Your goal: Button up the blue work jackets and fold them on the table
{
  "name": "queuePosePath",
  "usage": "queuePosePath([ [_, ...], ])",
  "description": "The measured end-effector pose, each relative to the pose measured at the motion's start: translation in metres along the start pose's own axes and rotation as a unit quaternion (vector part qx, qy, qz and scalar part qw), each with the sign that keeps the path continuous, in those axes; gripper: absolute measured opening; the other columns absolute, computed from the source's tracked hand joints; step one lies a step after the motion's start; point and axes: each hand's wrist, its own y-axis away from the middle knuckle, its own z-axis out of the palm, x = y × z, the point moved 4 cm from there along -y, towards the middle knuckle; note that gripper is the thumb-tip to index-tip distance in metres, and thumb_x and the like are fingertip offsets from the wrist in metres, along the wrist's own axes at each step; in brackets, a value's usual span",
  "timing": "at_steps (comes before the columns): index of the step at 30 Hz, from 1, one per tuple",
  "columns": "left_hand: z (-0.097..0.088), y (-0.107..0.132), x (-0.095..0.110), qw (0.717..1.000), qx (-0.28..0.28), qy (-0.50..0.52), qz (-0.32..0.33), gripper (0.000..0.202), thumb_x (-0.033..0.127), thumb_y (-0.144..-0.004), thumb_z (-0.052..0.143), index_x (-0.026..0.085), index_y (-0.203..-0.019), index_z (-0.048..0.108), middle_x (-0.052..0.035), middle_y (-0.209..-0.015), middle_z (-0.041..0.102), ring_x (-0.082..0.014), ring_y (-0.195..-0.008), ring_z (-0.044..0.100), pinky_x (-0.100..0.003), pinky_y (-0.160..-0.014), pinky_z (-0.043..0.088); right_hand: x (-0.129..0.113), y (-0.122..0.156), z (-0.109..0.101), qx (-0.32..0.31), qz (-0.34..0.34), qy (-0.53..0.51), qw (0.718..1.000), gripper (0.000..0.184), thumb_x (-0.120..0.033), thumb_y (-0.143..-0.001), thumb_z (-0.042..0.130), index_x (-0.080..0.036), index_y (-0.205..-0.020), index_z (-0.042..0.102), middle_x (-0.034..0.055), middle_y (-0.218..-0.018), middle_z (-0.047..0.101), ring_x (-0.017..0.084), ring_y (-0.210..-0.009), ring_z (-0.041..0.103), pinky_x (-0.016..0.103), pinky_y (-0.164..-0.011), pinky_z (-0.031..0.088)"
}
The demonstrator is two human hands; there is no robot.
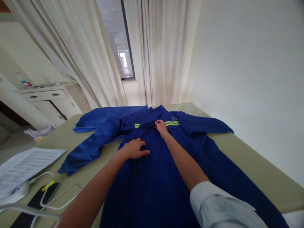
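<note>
A dark blue work coverall (152,186) lies spread, front up, with its collar at the far end. Yellow-green reflective strips (172,123) cross its chest, and small pale print sits above the right-hand one. My right hand (161,127) is closed in a pinch on the cloth of the front, near the middle of the chest. Lower and to the left, my left hand (136,148) rests on the coverall's front with thumb and fingers apart. One blue sleeve (83,153) stretches out to the left, the other (213,125) to the right.
The coverall is on a pale green table (251,155). More blue cloth (111,114) lies at the back left. Printed paper (28,164), a dark phone (33,202) and a white cable (64,202) are at the left. Curtains (163,50) and a white wall (249,63) stand behind.
</note>
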Motion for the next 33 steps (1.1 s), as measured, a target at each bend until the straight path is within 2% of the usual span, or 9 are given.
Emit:
queuePosePath([
  [4,-0.026,-0.035,-0.012,0.984,0.164,-0.008,-0.068,0.019,0.037,-0.097,0.063,0.025,-0.109,0.071,-0.0091,-0.111,0.071,-0.0266,-0.106,0.068,-0.036,-0.092,0.052,-0.005,0.008,0.000,0.013,-0.034,0.013,0.999,0.022,-0.031,-0.090,0.048,-0.020,-0.103,0.063,-0.0010,-0.075,0.066,0.016,-0.064,0.062,0.024,-0.061,0.050],
  [7,-0.039,-0.055,-0.023,0.949,0.299,0.004,-0.102,0.023,0.028,-0.096,0.065,0.022,-0.119,0.067,-0.0114,-0.122,0.064,-0.0271,-0.110,0.065,-0.036,-0.093,0.051,-0.013,0.015,-0.004,0.016,-0.071,0.042,0.996,0.020,-0.030,-0.088,0.049,-0.022,-0.097,0.065,-0.0006,-0.082,0.068,0.016,-0.072,0.062,0.024,-0.067,0.049],
  [12,-0.034,-0.059,-0.045,0.962,0.271,-0.017,-0.032,0.019,0.023,-0.102,0.052,0.025,-0.099,0.071,-0.0083,-0.111,0.064,-0.0248,-0.105,0.063,-0.035,-0.097,0.048,-0.019,0.022,-0.005,-0.004,-0.112,0.123,0.986,0.024,-0.027,-0.091,0.047,-0.021,-0.073,0.062,0.0013,-0.080,0.067,0.017,-0.080,0.062,0.024,-0.074,0.046],
  [17,-0.010,-0.040,-0.048,0.985,0.145,-0.070,0.057,0.018,0.020,-0.099,0.055,0.027,-0.096,0.071,-0.0086,-0.108,0.070,-0.0269,-0.110,0.061,-0.038,-0.099,0.045,-0.023,0.036,0.011,-0.053,-0.132,0.228,0.963,0.030,-0.037,-0.089,0.068,-0.022,-0.065,0.058,0.0057,-0.079,0.068,0.023,-0.085,0.064,0.030,-0.080,0.046],
  [21,0.001,-0.038,-0.039,0.973,0.224,-0.060,-0.016,0.032,0.029,-0.104,0.044,0.022,-0.126,0.067,-0.0137,-0.123,0.071,-0.0306,-0.116,0.062,-0.043,-0.101,0.047,-0.040,0.039,0.006,-0.030,-0.156,0.281,0.946,0.020,-0.040,-0.091,0.071,-0.022,-0.087,0.065,0.0085,-0.102,0.071,0.024,-0.102,0.065,0.032,-0.092,0.046],
  [24,0.020,-0.040,-0.030,0.974,0.224,-0.029,0.013,0.050,0.043,-0.107,0.039,0.020,-0.148,0.056,-0.0140,-0.148,0.062,-0.0307,-0.135,0.056,-0.046,-0.114,0.042,-0.043,0.027,-0.034,0.042,-0.086,0.336,0.937,0.026,-0.044,-0.105,0.052,-0.021,-0.113,0.063,0.0087,-0.111,0.072,0.022,-0.104,0.067,0.030,-0.089,0.048],
  [27,0.039,-0.041,-0.030,0.983,0.179,-0.011,0.031,0.054,0.048,-0.108,0.036,0.023,-0.153,0.054,-0.0092,-0.159,0.055,-0.0279,-0.145,0.049,-0.047,-0.122,0.036,-0.027,0.015,-0.101,0.037,0.007,0.410,0.911,0.033,-0.043,-0.103,0.056,-0.018,-0.125,0.060,0.0123,-0.115,0.073,0.025,-0.106,0.069,0.031,-0.088,0.050],
  [31,0.043,-0.041,-0.033,0.983,0.180,-0.014,0.005,0.056,0.049,-0.107,0.038,0.025,-0.154,0.054,-0.0067,-0.161,0.052,-0.0295,-0.145,0.049,-0.049,-0.121,0.038,-0.007,0.019,-0.194,0.035,0.016,0.478,0.878,0.036,-0.028,-0.098,0.063,-0.007,-0.128,0.061,0.0261,-0.127,0.068,0.035,-0.119,0.065,0.040,-0.100,0.047],
  [33,0.041,-0.041,-0.032,0.983,0.182,-0.017,-0.005,0.058,0.049,-0.106,0.038,0.022,-0.156,0.051,-0.0089,-0.158,0.055,-0.0304,-0.144,0.050,-0.049,-0.120,0.039,-0.002,0.029,-0.219,0.028,-0.006,0.501,0.865,0.035,-0.022,-0.099,0.060,-0.009,-0.131,0.063,0.0257,-0.132,0.065,0.035,-0.124,0.061,0.043,-0.106,0.045],
])
